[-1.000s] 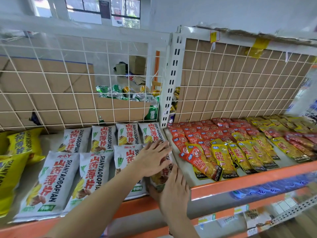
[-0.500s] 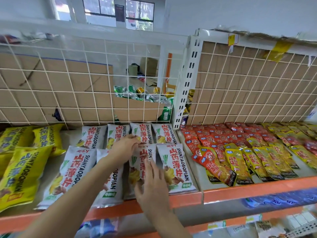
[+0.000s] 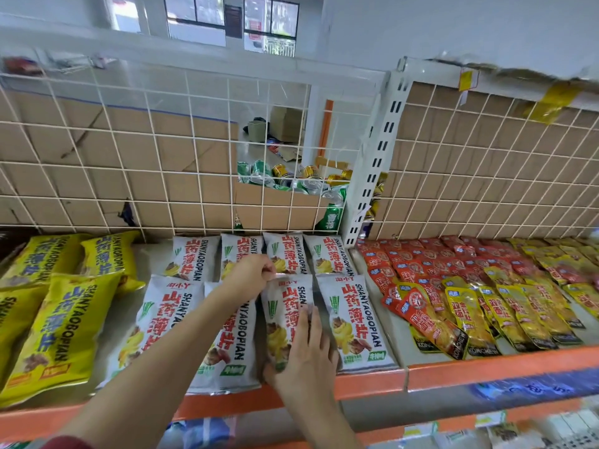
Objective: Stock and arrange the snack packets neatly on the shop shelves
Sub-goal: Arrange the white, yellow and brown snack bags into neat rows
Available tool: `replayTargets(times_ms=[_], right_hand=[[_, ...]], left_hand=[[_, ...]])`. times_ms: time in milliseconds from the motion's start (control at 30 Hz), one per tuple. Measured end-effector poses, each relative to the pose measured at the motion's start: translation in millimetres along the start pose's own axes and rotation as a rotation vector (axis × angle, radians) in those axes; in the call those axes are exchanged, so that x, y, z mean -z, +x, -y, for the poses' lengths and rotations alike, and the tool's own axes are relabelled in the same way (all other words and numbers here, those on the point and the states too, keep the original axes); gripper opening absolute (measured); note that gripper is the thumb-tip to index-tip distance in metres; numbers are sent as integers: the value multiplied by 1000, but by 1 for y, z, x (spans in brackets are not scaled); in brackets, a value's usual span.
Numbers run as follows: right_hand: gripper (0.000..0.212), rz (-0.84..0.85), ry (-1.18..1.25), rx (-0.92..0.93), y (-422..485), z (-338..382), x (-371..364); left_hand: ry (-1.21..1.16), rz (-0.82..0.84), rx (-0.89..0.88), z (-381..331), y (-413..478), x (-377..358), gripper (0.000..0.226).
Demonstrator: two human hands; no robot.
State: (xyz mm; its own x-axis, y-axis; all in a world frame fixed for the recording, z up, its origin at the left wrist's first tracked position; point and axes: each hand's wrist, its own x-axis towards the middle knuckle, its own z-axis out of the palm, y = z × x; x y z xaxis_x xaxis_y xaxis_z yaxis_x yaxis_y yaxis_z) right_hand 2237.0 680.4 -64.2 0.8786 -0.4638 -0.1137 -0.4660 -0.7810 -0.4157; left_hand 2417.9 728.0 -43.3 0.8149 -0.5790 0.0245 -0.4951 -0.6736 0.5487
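Orange-edged shelf (image 3: 366, 385): left hand (image 3: 249, 277) pinches the far edge of a white Shanyaobopian packet (image 3: 287, 303), right hand (image 3: 306, 354) presses it with straight fingers (image 3: 308, 322).

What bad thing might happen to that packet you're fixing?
The white packet under the right hand lies right at the orange shelf edge; a hard pull might slide it off. The left hand pinches its top seam, which may crumple. Shifting it might also nudge the neighbouring packet crooked.
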Motion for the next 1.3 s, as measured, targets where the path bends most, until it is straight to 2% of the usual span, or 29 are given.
replayTargets(times_ms=[267,367,467,533,600,733,800,867,1067,1133,1300], right_hand=[[104,-42,-18,-44,-4,3,-4],[98,-212,-37,35,-7,-1,-6],[95,-126,13,116,-7,-6,1],[94,-144,40,190,-1,-8,12],[85,-153,67,285,13,-7,17],[48,-58,97,427,56,-3,29],[40,-47,62,500,81,6,35],[35,19,31,542,106,20,36],[28,249,-136,576,147,61,34],[32,329,-190,559,146,72,36],[42,450,-260,567,151,82,32]], left_hand=[[-33,-58,-11,-1,-1,-6,7],[-40,-171,-46,0,-11,1,18],[-37,-255,-77,4,-32,12,24],[-30,-253,-58,9,-52,14,29],[14,-245,-43,15,-73,11,35],[234,-148,24,17,-115,3,64],[285,-75,69,16,-126,-4,84],[310,-67,87,16,-131,-12,93],[369,-94,139,12,-132,-16,88],[385,-76,151,13,-134,-17,80],[361,-116,123,13,-136,-19,78]])
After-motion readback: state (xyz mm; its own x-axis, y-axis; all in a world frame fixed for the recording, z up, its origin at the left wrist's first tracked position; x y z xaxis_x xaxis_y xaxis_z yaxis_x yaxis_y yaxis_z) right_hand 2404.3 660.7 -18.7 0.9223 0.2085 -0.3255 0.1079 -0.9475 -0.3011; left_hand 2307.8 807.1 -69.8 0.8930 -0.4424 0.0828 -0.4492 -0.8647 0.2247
